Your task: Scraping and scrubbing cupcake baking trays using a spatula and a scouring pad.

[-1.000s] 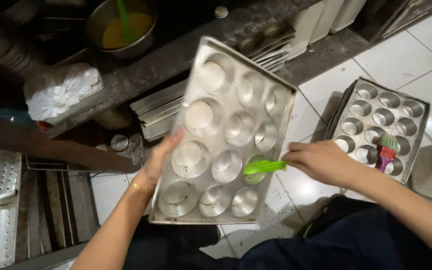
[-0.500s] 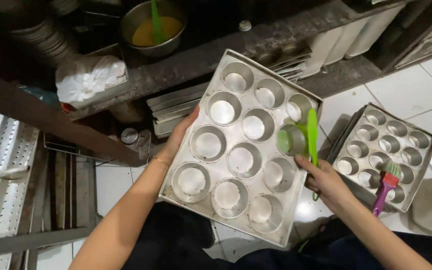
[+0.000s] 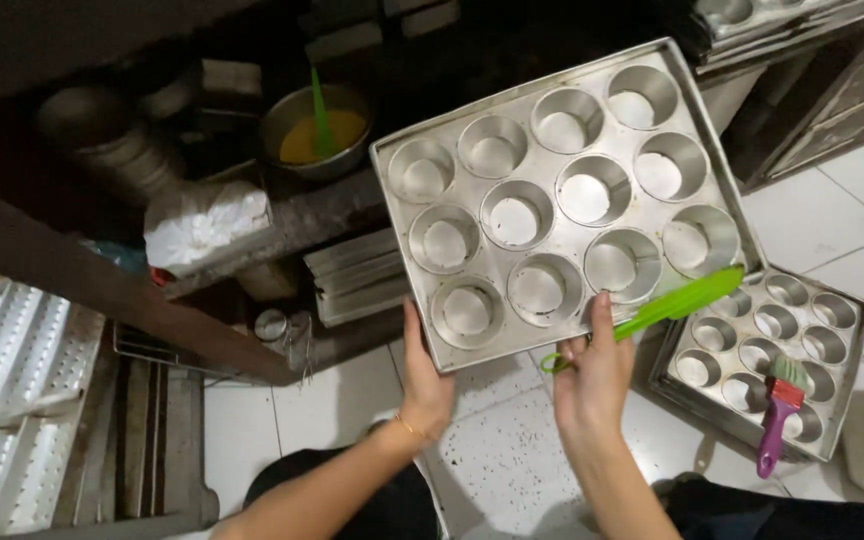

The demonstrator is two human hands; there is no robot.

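I hold a shiny metal muffin tray (image 3: 407, 240) with round cups up in front of me, gripped at its near edge by both hands. My left hand (image 3: 424, 375) clasps the near left corner from below. My right hand (image 3: 590, 372) holds the near edge with its thumb on the rim, and a green silicone brush (image 3: 682, 300) is pinched in the same hand, its flat head pointing right.
A second muffin tray (image 3: 845, 385) lies on the white tiled floor at right with a purple-handled brush (image 3: 778, 410) on it. A metal bowl (image 3: 282, 115) of yellow liquid with a green utensil sits on a dark ledge beside a white bag (image 3: 204, 225). Stacked trays (image 3: 357, 275) lie underneath. Perforated metal racks (image 3: 12, 380) stand at left.
The tray has swung up and away to the right, and both hands now grip its near edge. The green brush has left the cups and lies flat along the tray's lower right.
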